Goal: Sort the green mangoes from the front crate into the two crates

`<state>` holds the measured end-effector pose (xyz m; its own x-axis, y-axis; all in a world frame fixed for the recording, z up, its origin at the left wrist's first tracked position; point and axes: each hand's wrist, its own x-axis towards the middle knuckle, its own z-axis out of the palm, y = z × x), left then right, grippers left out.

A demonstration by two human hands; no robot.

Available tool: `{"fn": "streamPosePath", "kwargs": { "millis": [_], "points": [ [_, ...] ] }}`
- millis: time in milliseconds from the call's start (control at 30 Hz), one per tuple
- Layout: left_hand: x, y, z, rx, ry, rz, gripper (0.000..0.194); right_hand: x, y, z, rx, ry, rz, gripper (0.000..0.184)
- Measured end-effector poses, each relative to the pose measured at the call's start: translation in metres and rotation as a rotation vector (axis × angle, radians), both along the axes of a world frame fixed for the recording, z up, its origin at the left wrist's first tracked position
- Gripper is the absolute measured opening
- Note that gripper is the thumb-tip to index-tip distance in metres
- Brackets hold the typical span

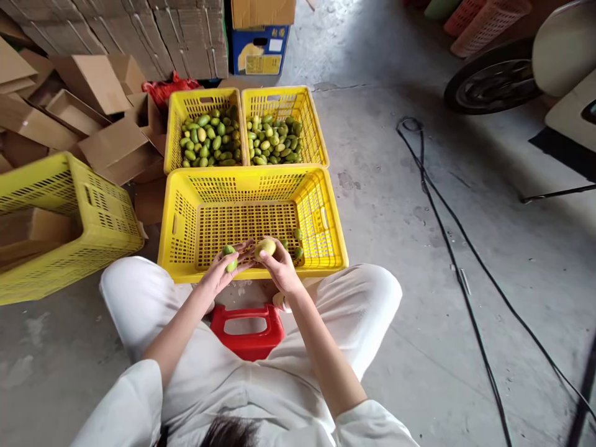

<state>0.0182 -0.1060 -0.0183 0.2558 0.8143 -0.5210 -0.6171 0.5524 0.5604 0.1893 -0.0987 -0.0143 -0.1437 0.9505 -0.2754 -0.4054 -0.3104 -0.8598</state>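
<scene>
My left hand holds a green mango against its palm, and another patch of green shows just above it. I cannot tell whether that is a second fruit. Its fingers reach toward my right hand, which grips a yellowish mango between thumb and fingers. Both hands are over the near edge of a large yellow crate. A few green mangoes lie in its right corner, partly hidden by my right hand. The rest of its slotted bottom is bare.
Beyond it, two yellow crates hold many green mangoes, one left and one right. Another yellow crate with cardboard stands left, near piled cartons. A red stool is beneath me. Black cable crosses the floor near a wheeled vehicle.
</scene>
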Motion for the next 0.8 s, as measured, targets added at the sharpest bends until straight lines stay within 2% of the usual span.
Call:
{"fn": "streamPosePath", "kwargs": {
  "millis": [100, 233, 333, 400, 500, 567, 800],
  "points": [
    [-0.008, 0.002, -0.005, -0.056, 0.053, 0.080, 0.029, 0.006, 0.002, -0.003, -0.131, 0.142, -0.084, 0.040],
    [-0.018, 0.004, -0.006, -0.111, 0.023, 0.142, 0.029, 0.010, 0.005, -0.011, -0.135, 0.142, -0.157, 0.037],
    [-0.021, 0.006, 0.000, -0.115, -0.031, 0.210, 0.020, 0.012, 0.005, -0.014, -0.135, 0.125, -0.145, 0.036],
    [-0.021, 0.006, 0.004, -0.084, -0.035, 0.228, 0.020, 0.012, 0.004, -0.012, -0.151, 0.171, -0.075, 0.034],
    [-0.021, 0.003, 0.004, 0.023, 0.027, 0.185, 0.025, 0.012, 0.001, -0.007, -0.151, 0.268, 0.067, 0.036],
    [-0.020, -0.001, 0.002, 0.067, 0.082, 0.144, 0.028, 0.010, -0.002, -0.005, -0.143, 0.292, 0.106, 0.038],
    [-0.010, -0.006, -0.003, 0.095, 0.129, -0.030, 0.023, -0.006, -0.007, -0.014, -0.260, 0.371, -0.043, 0.037]
  ]
}}
